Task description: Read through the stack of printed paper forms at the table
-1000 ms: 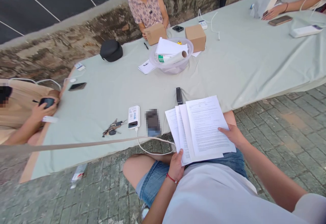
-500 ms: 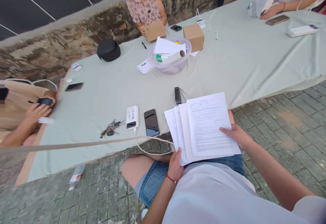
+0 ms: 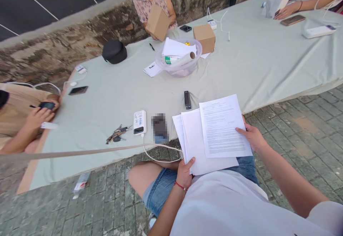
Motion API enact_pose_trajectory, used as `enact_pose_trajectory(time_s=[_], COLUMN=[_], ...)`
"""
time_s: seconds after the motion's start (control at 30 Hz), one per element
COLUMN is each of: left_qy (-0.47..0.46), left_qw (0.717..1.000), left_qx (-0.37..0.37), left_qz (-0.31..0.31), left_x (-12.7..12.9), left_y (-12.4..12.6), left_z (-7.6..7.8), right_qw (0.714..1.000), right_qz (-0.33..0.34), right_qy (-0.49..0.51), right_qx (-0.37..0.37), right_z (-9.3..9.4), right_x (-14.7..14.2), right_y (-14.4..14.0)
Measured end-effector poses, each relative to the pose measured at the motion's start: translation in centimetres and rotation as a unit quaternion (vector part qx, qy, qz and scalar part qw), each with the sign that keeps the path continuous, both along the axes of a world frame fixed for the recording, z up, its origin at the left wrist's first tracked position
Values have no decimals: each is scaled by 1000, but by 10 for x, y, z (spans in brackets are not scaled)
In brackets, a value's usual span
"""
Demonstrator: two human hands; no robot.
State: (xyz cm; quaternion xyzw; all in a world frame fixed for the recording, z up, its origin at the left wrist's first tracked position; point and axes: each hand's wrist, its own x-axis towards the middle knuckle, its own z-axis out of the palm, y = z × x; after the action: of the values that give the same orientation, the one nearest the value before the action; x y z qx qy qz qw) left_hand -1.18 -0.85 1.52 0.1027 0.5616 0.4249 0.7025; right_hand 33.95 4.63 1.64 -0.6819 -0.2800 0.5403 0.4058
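My left hand (image 3: 185,171) grips a fanned stack of paper sheets (image 3: 194,137) at its lower left, thumb on top and fingers hidden beneath. The top of that stack shows a blank white side. In my right hand (image 3: 253,136), a printed sheet (image 3: 223,128) is pinched at its right edge, overlapping the stack's right part. Both lie above my lap at the table's near edge. Just beyond the papers is a black stapler-like object (image 3: 187,99). A white power bank (image 3: 139,122) with a cable lies left of them, beside a blurred-out dark object (image 3: 160,128).
On the cloth-covered table (image 3: 112,93) are keys (image 3: 118,134), a plastic basin (image 3: 179,71) of papers and rolls, a cardboard box (image 3: 204,38) and a black case (image 3: 114,52). Across sits a person holding another box (image 3: 158,22); other people sit left and right. A strap crosses at left.
My right hand has shifted the printed sheet slightly right and up, away from the stack, uncovering a blank page. My left thumb now lies over the stack. The person opposite has lifted and tilted their box.
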Motion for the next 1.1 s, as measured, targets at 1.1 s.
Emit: enact_pose_trajectory(time_s=[1.1], left_qy=[-41], left_qw=[998], left_qx=[28], left_qz=[-50], left_x=[5], left_y=[1], left_z=[4], right_qw=[996], right_qz=[74], right_qy=[-45], right_qx=[10], right_z=[-2], right_x=[-40], right_y=[-7])
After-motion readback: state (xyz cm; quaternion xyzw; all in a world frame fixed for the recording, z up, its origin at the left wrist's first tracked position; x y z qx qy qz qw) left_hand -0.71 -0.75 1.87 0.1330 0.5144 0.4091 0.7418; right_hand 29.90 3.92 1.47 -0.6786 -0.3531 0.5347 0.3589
